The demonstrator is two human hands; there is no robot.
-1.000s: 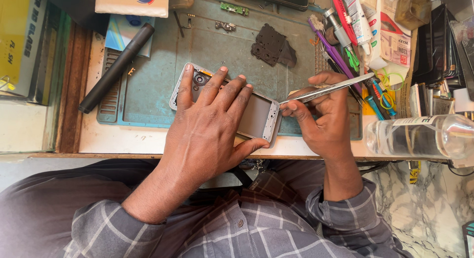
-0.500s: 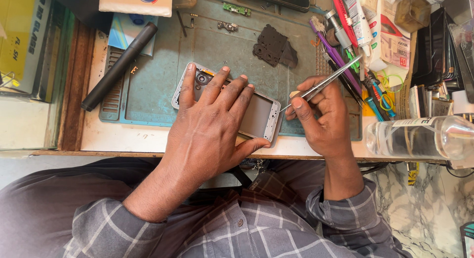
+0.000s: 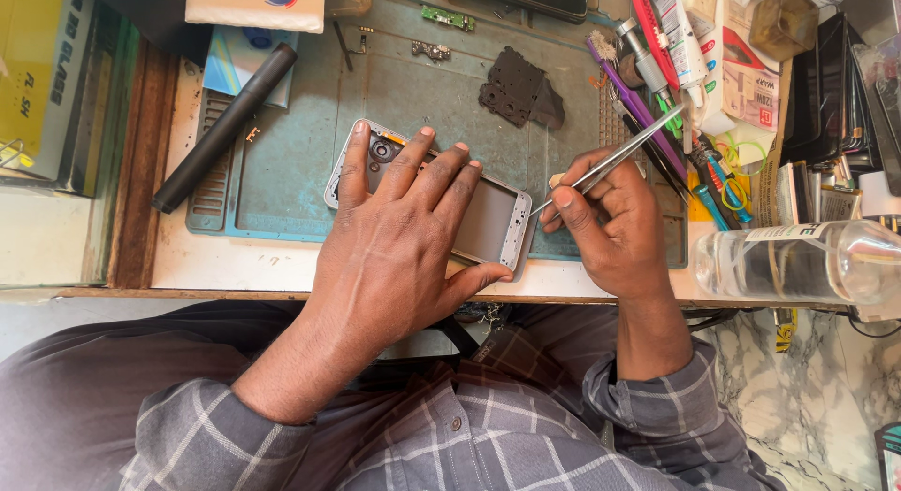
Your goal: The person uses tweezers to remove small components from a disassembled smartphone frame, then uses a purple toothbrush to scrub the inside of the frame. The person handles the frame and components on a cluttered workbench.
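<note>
1. The tweezers in the right hand have swung from nearly level to steeply tilted, rear end toward the upper right.
2. Their tip has drawn back slightly from the phone's right edge.

Cluttered wooden workbench, teal mat on top; marble-patterned floor, probably; bright light.

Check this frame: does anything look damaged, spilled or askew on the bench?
Nothing spilled. The phone under the left hand lies opened with its back off, loose circuit bits and a dark cover piece scattered on the mat. A clear bottle lies sideways.
</note>
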